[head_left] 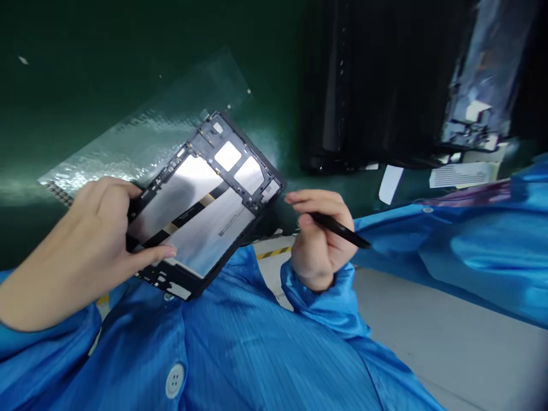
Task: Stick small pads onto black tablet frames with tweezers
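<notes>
My left hand [89, 228] grips the near left edge of an opened tablet frame [205, 205], black-rimmed with silvery plates inside, held tilted over the edge of the green work surface [77, 97]. My right hand [319, 234] is closed around a thin black stick-like tool [338, 228], just right of the frame's far corner and not touching it. Both arms wear bright blue sleeves.
A clear plastic film sheet [145, 131] lies on the green surface behind the frame. A black tray stack [368, 91] with more parts and white labels [462, 174] stands at the back right. A grey floor with a yellow-black stripe [274, 252] shows below.
</notes>
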A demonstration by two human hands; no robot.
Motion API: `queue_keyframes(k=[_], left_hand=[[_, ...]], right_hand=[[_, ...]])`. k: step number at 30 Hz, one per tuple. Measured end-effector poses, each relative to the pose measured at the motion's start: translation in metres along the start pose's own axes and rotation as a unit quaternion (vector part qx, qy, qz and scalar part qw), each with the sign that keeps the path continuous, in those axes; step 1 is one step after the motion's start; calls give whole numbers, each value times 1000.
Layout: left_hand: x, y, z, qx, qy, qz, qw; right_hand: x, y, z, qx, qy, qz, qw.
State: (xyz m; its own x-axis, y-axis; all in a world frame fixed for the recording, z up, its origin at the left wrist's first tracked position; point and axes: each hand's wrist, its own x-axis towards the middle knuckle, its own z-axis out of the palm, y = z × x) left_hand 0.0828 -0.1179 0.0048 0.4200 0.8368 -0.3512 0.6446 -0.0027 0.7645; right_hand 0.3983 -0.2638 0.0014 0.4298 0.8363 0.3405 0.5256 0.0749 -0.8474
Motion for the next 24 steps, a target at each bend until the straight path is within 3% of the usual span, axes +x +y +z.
queue_keyframes(k=[2, 4, 7, 9, 11, 14, 16, 18, 21, 24], left_hand=[[-10, 2, 1, -11, -21, 6, 1000], [-22, 6, 5, -107, -21, -19, 994], [-30, 15, 14, -187, 1, 17, 982], [-25, 19, 15, -217, 24, 50, 975], [-11, 19, 5, -241, 68, 82, 965], [21, 7, -29, -253, 236, 129, 929], [41, -8, -56, -258, 379, 143, 877], [54, -23, -76, -267, 486, 141, 820], [59, -38, -83, -276, 548, 132, 779], [58, -41, -70, -274, 532, 126, 791]], right_hand=[[-8, -9, -10, -2, 16, 53, 998], [-22, -21, -15, -36, -82, 111, 990], [-47, -39, -1, -34, -237, 178, 954], [-52, -49, 22, 22, -229, 197, 953], [-36, -56, 53, 88, -156, 219, 959], [33, -67, 109, 156, -99, 241, 953], [98, -78, 155, 164, -133, 224, 951], [163, -94, 211, 166, -179, 189, 951], [238, -123, 311, 159, -231, 128, 951], [283, -135, 397, 105, -283, 83, 950]])
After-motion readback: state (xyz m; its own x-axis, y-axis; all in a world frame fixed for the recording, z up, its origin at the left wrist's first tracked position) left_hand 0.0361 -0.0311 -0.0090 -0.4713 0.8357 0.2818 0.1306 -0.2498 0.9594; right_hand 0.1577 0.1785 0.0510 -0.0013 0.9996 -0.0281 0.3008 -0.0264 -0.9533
